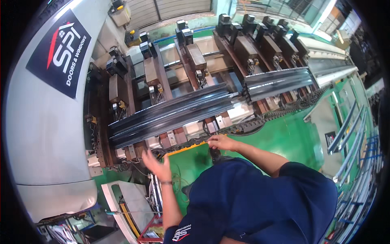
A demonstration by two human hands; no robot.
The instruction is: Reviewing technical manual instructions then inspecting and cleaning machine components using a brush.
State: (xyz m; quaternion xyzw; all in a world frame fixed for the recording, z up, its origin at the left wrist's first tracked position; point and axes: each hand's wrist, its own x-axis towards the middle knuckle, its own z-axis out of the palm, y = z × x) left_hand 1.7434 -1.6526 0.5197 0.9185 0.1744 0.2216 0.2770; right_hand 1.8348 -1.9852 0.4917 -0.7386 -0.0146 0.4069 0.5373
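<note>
My left hand [156, 164] is raised with its fingers spread and holds nothing; it hovers just before the machine bed's front edge, below the left end of a long dark metal profile [170, 116]. My right hand [221, 142] reaches forward with its fingers drawn together at the bed's front edge, by a yellow strip [187, 149] and a black cable chain [250, 127]. Whether it grips anything is unclear. A second dark profile [278, 81] lies further right on the bed. Both profiles rest across brown clamp blocks [196, 57].
A large grey machine housing [38, 134] curves along the left. Green floor [292, 138] lies to the right of the bed. A rack of long metal bars [353, 138] stands at the far right. A red frame [151, 232] and cables sit low by my left arm.
</note>
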